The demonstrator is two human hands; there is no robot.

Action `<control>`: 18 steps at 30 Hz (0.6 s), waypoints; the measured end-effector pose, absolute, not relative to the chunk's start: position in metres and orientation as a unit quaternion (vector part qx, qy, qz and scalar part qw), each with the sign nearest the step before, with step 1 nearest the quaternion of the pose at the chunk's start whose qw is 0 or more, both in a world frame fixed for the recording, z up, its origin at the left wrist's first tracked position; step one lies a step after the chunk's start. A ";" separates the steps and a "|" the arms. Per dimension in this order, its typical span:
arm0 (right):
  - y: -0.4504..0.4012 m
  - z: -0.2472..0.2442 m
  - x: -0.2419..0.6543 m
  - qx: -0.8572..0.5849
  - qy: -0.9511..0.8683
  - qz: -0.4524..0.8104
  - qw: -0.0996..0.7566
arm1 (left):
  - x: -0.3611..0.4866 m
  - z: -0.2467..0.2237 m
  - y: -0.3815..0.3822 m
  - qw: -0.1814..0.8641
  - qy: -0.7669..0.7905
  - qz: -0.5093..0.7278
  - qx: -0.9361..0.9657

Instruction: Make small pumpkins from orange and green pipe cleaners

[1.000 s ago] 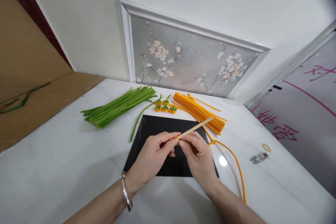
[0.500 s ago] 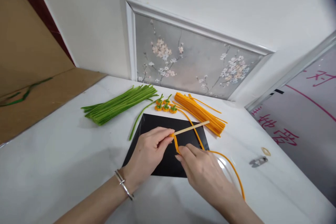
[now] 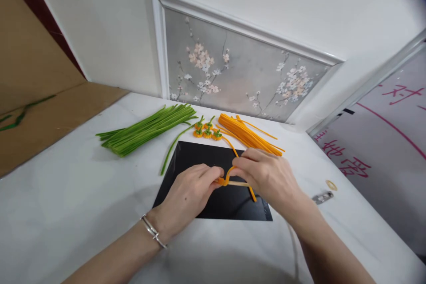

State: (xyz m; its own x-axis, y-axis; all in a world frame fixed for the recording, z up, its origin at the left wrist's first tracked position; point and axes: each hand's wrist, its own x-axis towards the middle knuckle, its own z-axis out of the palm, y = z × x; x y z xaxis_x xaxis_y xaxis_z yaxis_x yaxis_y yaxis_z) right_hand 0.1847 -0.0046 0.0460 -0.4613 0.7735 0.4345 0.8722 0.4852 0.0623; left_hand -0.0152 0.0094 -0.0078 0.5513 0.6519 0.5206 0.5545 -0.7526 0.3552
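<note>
Over a black mat [image 3: 186, 155], my left hand [image 3: 191, 191] pinches the end of a thin wooden stick [image 3: 238, 183] where orange pipe cleaner is coiled. My right hand [image 3: 266, 173] pinches the same orange pipe cleaner [image 3: 227, 177], bending it up and round the stick. Its fingers hide the stick's far end. Behind the mat sit several small orange-and-green pumpkin shapes [image 3: 207, 132]. A bundle of orange pipe cleaners [image 3: 246, 133] lies behind my right hand.
A green pipe cleaner bundle [image 3: 149, 128] lies at the back left, a single green pipe cleaner [image 3: 173, 146] beside the mat. Nail clippers [image 3: 323, 197] and a yellowish ring [image 3: 331, 185] are on the right. Cardboard [image 3: 66, 115] stands left; a whiteboard [image 3: 382, 142] is at the right.
My right hand has moved up and away from me, carrying the orange pipe cleaner from below the stick to above it. The stick has tilted nearer to level. My left hand keeps its pinch.
</note>
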 end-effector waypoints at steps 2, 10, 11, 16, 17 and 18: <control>0.007 0.049 0.191 -0.495 -0.853 -0.058 0.151 | -0.015 -0.005 0.009 0.106 0.317 0.330 0.883; 0.026 0.030 0.203 -0.432 -0.882 0.135 0.130 | -0.014 -0.002 0.006 0.132 0.234 0.358 0.894; 0.026 0.026 0.204 -0.429 -0.884 0.136 0.125 | -0.014 -0.002 0.006 0.128 0.232 0.362 0.894; 0.021 0.010 0.203 -0.400 -0.901 0.132 0.106 | -0.015 0.000 0.006 0.108 0.246 0.382 0.884; 0.018 0.007 0.201 -0.405 -0.898 0.135 0.108 | -0.015 0.000 0.006 0.111 0.253 0.385 0.880; 0.014 0.004 0.198 -0.413 -0.893 0.134 0.117 | -0.015 0.001 0.006 0.117 0.264 0.387 0.876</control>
